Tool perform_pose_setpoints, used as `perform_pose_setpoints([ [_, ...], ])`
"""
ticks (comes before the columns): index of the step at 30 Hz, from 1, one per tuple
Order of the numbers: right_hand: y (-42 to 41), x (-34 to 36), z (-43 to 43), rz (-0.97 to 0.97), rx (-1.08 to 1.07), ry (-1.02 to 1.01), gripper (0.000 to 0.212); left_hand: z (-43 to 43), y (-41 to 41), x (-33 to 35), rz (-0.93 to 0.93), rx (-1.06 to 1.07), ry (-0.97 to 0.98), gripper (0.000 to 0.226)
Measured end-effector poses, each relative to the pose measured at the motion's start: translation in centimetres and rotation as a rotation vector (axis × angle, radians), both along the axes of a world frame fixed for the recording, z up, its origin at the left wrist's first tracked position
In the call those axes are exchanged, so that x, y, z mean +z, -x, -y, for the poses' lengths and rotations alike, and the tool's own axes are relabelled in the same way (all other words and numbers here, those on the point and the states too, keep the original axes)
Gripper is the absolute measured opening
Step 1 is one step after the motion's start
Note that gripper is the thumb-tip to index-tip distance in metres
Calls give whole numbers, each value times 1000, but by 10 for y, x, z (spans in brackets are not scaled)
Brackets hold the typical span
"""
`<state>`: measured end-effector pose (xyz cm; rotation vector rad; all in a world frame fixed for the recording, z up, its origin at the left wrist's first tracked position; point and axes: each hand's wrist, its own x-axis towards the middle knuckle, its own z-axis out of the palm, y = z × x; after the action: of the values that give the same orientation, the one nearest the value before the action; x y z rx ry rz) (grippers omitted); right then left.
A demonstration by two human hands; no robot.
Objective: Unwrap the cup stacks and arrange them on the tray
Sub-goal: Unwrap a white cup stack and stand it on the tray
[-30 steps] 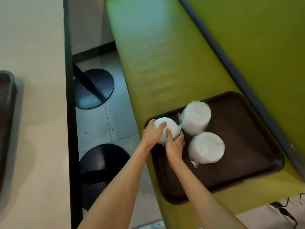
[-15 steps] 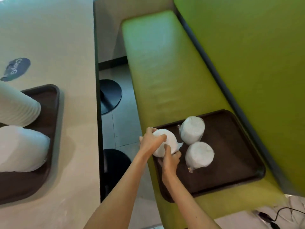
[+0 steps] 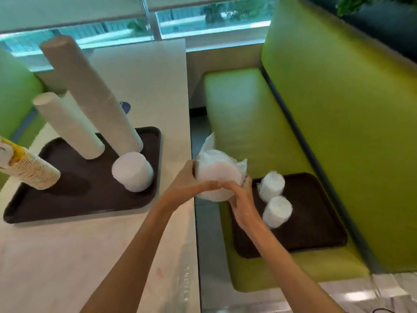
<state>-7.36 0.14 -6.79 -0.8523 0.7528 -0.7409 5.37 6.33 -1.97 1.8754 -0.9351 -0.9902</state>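
Note:
A plastic-wrapped stack of white cups (image 3: pixel 216 172) is lifted in the air over the gap between the table and the bench. My left hand (image 3: pixel 189 184) grips its left side and my right hand (image 3: pixel 241 199) grips its lower right. Two more wrapped stacks (image 3: pixel 272 185) (image 3: pixel 277 211) stand on the dark tray (image 3: pixel 316 231) on the green bench. On the table, another dark tray (image 3: pixel 74 195) holds unwrapped white stacks: a tall one (image 3: pixel 90 93), a shorter one (image 3: pixel 67 125), a low one (image 3: pixel 133 173), and a yellow-printed stack (image 3: pixel 27 166) at the left.
The pale table (image 3: pixel 90 256) fills the lower left, its edge running beside a narrow floor gap. The green bench seat (image 3: pixel 243 116) and backrest (image 3: pixel 349 109) take up the right. A window (image 3: pixel 203 12) runs along the far side.
Both hands have lifted the wrapped stack off the bench tray and carried it up and left toward the table. The camera view swung left and up, bringing the table tray into sight.

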Motion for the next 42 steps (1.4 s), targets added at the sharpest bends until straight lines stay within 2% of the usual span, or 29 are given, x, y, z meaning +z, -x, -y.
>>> perform_pose_setpoints([
  [3, -11, 19, -35, 13, 69, 5, 77, -41, -13, 13, -52, 65, 52, 75],
  [5, -21, 27, -54, 19, 116, 1, 90, -66, -27, 21, -74, 85, 68, 84],
  [7, -34, 41, -71, -10, 152, 43, 97, -95, -44, 31, -55, 70, 87, 80],
  [11, -77, 79, -103, -299, 264, 370, 73, -158, -83, 47, 45, -72, 56, 86],
  [14, -125, 95, -140, -579, 422, 478, 63, -202, -114, 52, 158, -169, 22, 82],
  [16, -150, 97, -165, -655, 440, 507, 41, -225, -130, 52, 209, -194, 26, 81],
  [18, -169, 98, -192, -617, 384, 563, 27, -247, -145, 50, 225, -193, 39, 80],
  [20, -183, 100, -212, -606, 277, 647, 21, -266, -158, 42, 222, -160, 33, 78],
  [22, -194, 104, -226, -678, 176, 770, 22, -280, -166, 35, 245, -131, 17, 77],
  [24, -205, 113, -238, -796, 165, 925, 30, -291, -173, 30, 289, -71, 19, 79],
  [26, -215, 118, -245, -873, 203, 986, 32, -297, -176, 28, 342, -8, 32, 85],
  [30, -222, 120, -247, -864, 281, 803, 49, -300, -176, 28, 458, 82, 69, 89],
  [32, -224, 121, -246, -793, 336, 670, 44, -300, -175, 26, 499, 101, 82, 88],
  [38, -231, 126, -238, -578, 376, 306, 9, -299, -174, 15, 529, 122, 49, 89],
  [39, -232, 130, -235, -516, 344, 237, 8, -299, -175, 13, 521, 117, 40, 89],
  [42, -229, 153, -219, -307, 205, 115, 24, -303, -177, 4, 476, 121, 38, 87],
])
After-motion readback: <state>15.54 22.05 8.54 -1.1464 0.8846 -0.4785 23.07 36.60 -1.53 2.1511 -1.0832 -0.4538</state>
